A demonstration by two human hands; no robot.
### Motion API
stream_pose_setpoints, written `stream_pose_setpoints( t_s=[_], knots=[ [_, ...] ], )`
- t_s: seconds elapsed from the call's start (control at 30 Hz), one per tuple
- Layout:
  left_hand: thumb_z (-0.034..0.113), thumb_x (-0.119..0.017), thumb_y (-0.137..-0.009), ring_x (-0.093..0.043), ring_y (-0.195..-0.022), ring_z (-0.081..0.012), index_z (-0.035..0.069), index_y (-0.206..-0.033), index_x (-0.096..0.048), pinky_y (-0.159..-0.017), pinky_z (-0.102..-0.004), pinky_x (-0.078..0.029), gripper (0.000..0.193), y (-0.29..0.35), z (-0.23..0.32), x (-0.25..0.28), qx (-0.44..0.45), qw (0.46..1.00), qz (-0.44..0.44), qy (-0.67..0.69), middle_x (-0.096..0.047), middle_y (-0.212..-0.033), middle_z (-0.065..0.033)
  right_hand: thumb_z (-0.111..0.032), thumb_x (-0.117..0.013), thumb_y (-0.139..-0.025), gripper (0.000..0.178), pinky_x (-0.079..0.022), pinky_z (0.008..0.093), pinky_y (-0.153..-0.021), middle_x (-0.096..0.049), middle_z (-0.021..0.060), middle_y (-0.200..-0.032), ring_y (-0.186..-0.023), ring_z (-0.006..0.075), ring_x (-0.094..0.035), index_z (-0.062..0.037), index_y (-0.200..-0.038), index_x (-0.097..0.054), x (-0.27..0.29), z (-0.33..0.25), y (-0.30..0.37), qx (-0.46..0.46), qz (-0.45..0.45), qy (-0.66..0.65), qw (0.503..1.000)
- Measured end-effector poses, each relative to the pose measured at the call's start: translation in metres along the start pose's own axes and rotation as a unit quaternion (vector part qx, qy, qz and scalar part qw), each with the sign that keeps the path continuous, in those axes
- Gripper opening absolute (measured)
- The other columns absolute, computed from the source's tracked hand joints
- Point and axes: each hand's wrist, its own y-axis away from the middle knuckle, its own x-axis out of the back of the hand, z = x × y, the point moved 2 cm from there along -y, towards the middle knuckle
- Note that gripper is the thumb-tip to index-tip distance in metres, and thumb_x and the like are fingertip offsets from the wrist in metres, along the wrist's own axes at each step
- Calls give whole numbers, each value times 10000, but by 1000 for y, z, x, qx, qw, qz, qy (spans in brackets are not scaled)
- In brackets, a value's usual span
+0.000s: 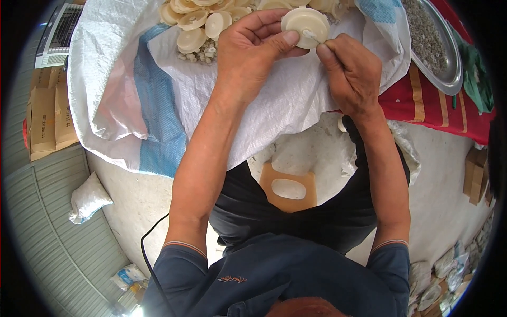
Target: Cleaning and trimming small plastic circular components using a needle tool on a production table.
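My left hand (pixel 251 50) grips a round cream plastic cap (pixel 302 24) by its edge, thumb on the face and fingers behind. A small pale knob stands near the middle of the cap. My right hand (pixel 353 71) is closed in a pinch at the cap's lower right edge. A thin pin-like piece (pixel 312 38) runs from the knob to its fingertips. Behind my left hand lies a heap of similar cream caps (pixel 193 20), with several small white plastic pieces (pixel 203 55) beside it, on a white woven sheet (pixel 195 100).
A metal tray (pixel 457 68) of small grey parts (pixel 425 34) sits on red cloth (pixel 396 103) at the right. Cardboard boxes (pixel 53 116) stand at the left, with a white sack (pixel 90 199) below. Between my legs is a tan stool (pixel 274 198) with an oval hole.
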Motion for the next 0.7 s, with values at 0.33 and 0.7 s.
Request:
stream_pose_setpoints(
  t_s=[0.33,0.7],
  knots=[
    [3,-744,-982,-755,-1124,-281,-71,-1335,-641,-944,-460,-684,376,1,0,-1,-4,1000,-1,-1,-748,-1246,-211,-118,-744,-968,110,-526,406,-616,-652,112,-793,-674,320,-655,-25,-921,-708,-1,-2,0,2,-12,-6,1000],
    [6,-746,-981,-757,-1102,-264,-66,-1340,-642,-909,-412,-686,381,-2,2,1,-7,998,23,-55,-749,-1250,-196,-114,-714,-994,142,-467,357,-608,-609,104,-749,-655,266,-602,-7,-906,-682,8,-2,6,-33,-31,-109,993]
  ],
)
